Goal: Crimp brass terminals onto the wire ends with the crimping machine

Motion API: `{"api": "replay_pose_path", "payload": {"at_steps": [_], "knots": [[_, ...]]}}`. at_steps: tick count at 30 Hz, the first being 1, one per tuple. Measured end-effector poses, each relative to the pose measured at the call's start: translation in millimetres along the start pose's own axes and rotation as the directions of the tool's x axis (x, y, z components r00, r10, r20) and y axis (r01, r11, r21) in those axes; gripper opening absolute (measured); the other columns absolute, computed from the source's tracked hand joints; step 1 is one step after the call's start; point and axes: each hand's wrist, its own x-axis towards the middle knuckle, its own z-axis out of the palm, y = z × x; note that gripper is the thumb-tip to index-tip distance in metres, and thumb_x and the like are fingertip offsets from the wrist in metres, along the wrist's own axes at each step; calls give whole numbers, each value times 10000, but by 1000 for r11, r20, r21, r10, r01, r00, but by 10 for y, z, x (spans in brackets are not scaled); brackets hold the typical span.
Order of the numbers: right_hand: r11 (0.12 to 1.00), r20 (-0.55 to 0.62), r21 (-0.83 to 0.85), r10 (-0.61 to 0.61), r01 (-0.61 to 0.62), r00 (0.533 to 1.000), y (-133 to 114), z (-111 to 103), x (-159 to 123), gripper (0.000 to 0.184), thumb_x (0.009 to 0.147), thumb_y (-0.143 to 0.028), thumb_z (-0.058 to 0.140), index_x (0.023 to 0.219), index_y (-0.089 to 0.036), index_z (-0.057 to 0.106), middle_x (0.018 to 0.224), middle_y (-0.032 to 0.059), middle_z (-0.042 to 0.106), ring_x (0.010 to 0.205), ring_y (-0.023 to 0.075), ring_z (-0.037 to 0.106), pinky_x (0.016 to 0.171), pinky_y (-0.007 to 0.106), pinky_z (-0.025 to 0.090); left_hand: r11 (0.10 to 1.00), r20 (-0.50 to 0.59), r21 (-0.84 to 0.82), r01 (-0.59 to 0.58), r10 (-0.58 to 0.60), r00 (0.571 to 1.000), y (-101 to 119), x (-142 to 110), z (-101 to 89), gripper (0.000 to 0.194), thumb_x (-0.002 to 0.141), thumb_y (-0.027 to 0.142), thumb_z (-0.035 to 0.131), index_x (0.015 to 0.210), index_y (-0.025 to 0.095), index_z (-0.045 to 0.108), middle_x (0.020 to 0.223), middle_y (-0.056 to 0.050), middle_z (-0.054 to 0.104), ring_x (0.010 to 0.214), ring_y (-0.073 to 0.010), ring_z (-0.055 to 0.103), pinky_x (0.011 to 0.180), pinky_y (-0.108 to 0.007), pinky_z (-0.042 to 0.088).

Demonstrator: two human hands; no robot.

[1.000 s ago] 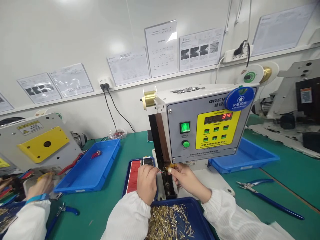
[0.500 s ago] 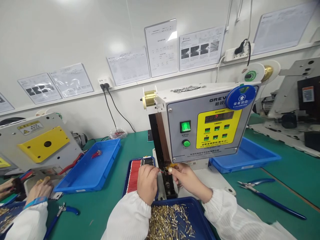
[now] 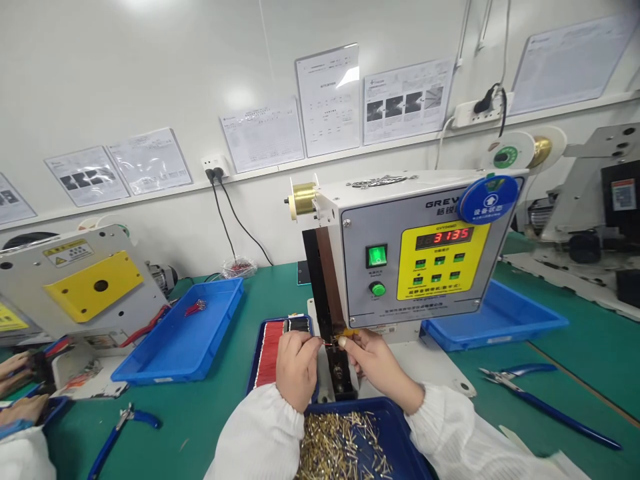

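Note:
Both my hands meet at the black head under the grey machine (image 3: 400, 247). My left hand (image 3: 296, 369) is closed in a pinch on a thin red wire (image 3: 326, 344) that runs toward the slot. My right hand (image 3: 376, 363) pinches the other end of that small piece, with a gold terminal at its fingertips. Directly beneath my wrists sits a blue tray (image 3: 395, 427) heaped with several loose gold terminals (image 3: 340, 443). A second tray (image 3: 257, 360) lined with red wires lies just left of my left hand.
An empty-looking blue tray (image 3: 183, 343) holds one red wire bundle at left; another blue tray (image 3: 500, 320) sits right of the machine. Blue-handled cutters (image 3: 540, 400) lie at right, pliers (image 3: 120, 430) at left. A co-worker's hands (image 3: 17, 390) work at the far left beside a yellow-panelled machine (image 3: 80, 287).
The machine's red display reads 3135 now, after showing 34 and then going blank. The co-worker's hand has drawn back toward the left edge. My hands have stayed at the head.

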Motion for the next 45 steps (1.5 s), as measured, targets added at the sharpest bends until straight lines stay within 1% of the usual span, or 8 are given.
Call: {"api": "replay_pose_path", "payload": {"at_steps": [8,16,21,24,27,30,33,45], "knots": [[998,-26,-46,-44,43,999,15,13,18,346,767,-542,550,683,-224,443,481,-64,448,391,106,422,360,225,333,1000,15,11,-2,2,1000,22,10,-7,185,873,77,491,908,195,629,867,-49,596,825,-175,514,728,-299,438],[998,-17,-44,-56,55,998,13,11,14,346,769,-543,546,684,-226,435,479,-67,440,392,108,420,362,224,334,1000,29,2,1,-1,1000,11,0,-2,180,869,70,496,915,189,624,867,-49,587,824,-173,498,731,-302,434],[996,-22,-35,-81,80,996,32,20,20,308,788,-505,538,701,-224,445,475,-75,434,383,107,410,374,226,336,1000,2,10,-13,13,1000,17,-4,-11,238,868,51,469,953,200,634,890,-61,565,851,-180,500,729,-305,435],[993,-44,-55,-111,109,993,39,34,10,285,806,-476,526,701,-224,444,468,-74,440,381,111,409,389,233,339,1000,-7,3,-8,8,1000,25,5,-22,220,875,62,470,959,192,626,871,-58,566,841,-177,501,733,-308,436],[984,-82,-108,-153,143,985,42,52,-8,269,829,-459,505,713,-218,474,472,-66,457,394,121,421,411,243,346,1000,-3,-11,-3,3,1000,34,19,-34,166,876,77,488,913,183,610,838,-48,580,817,-174,507,728,-309,434],[968,-112,-161,-209,190,971,51,71,-20,261,846,-444,495,730,-210,505,492,-57,473,436,134,449,453,252,370,1000,0,-15,-7,7,1000,35,28,-43,155,871,75,493,888,186,599,834,-45,591,812,-176,514,729,-312,433],[952,-132,-208,-253,223,958,63,86,-21,267,851,-431,494,700,-211,493,513,-42,494,479,144,475,486,257,386,1000,7,-7,-6,6,1000,28,29,-43,154,871,79,493,883,190,599,830,-46,592,805,-179,517,723,-315,432],[948,-142,-232,-255,218,956,39,96,-41,259,847,-422,490,690,-216,490,497,-31,519,497,161,515,471,256,390,1000,36,-3,-10,10,999,-7,6,-17,158,891,103,465,888,188,598,843,-49,598,810,-179,517,732,-325,428]]}}
